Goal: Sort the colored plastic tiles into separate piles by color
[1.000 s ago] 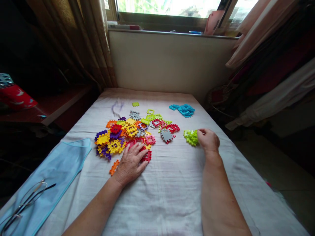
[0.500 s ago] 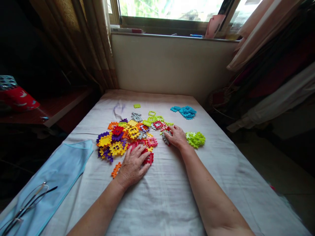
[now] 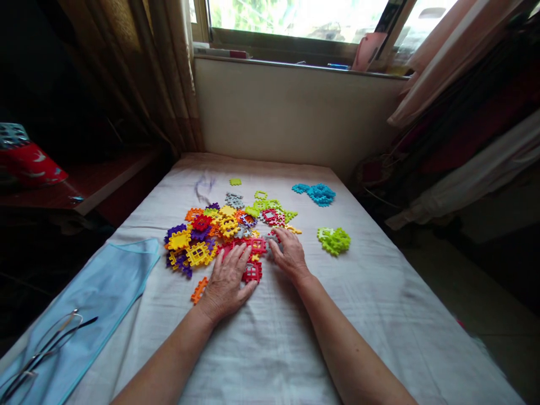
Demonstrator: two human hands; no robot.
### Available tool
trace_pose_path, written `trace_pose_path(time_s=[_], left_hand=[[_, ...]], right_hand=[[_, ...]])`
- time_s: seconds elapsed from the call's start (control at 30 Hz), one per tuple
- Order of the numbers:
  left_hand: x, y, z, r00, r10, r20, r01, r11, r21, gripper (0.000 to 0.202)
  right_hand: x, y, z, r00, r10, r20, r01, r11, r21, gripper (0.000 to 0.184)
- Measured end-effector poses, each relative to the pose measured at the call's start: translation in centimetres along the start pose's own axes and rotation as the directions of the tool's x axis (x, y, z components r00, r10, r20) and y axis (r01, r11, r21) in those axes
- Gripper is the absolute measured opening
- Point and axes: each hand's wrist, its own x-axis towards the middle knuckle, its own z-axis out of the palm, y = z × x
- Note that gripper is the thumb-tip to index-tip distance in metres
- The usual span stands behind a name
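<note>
A heap of flat plastic interlocking tiles [image 3: 219, 230] in yellow, purple, red, orange, grey and green lies on a white cloth [image 3: 274, 332] over a table. My left hand [image 3: 225, 281] rests flat, fingers spread, on red tiles [image 3: 252, 272] at the heap's near edge. My right hand [image 3: 289, 253] lies palm down beside it, fingers stretched over grey and red tiles at the heap's right side. A small pile of lime green tiles [image 3: 335, 239] sits to the right of my right hand. A cluster of light blue tiles [image 3: 318, 193] lies farther back.
A light blue cloth [image 3: 97, 304] with a pair of glasses [image 3: 42, 351] on it lies at the near left. A single orange tile [image 3: 197, 290] sits by my left wrist. A wall and window sill [image 3: 295, 62] stand behind; curtains hang on both sides.
My right hand left the lime green pile and swept left to the heap, then drew nearer beside my left hand. My left hand stayed on the red tiles.
</note>
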Motion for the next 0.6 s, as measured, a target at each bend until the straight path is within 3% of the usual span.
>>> trace_pose_path(time_s=[0.13, 0.3, 0.47, 0.6], left_hand=[[0.1, 0.3, -0.3, 0.999, -0.031, 0.037, 0.03, 0.999, 0.012, 0.078], [0.4, 0.6, -0.8, 0.991, -0.062, 0.117, 0.062, 0.998, 0.003, 0.072], [0.5, 0.6, -1.0, 0.99, -0.069, 0.126, 0.07, 0.998, -0.007, 0.067], [0.5, 0.5, -1.0, 0.989, -0.066, 0.133, 0.069, 0.998, -0.016, 0.066]], right_hand=[[0.7, 0.7, -0.5, 1.0, 0.027, -0.001, -0.027, 0.993, 0.115, 0.036], [2.7, 0.8, -2.3, 0.987, 0.159, 0.023, -0.154, 0.977, -0.149, 0.033], [4.9, 1.2, -2.6, 0.97, 0.206, 0.132, -0.149, 0.925, -0.35, 0.037], [5.1, 1.7, -2.4, 0.96, 0.213, 0.182, -0.129, 0.912, -0.389, 0.036]])
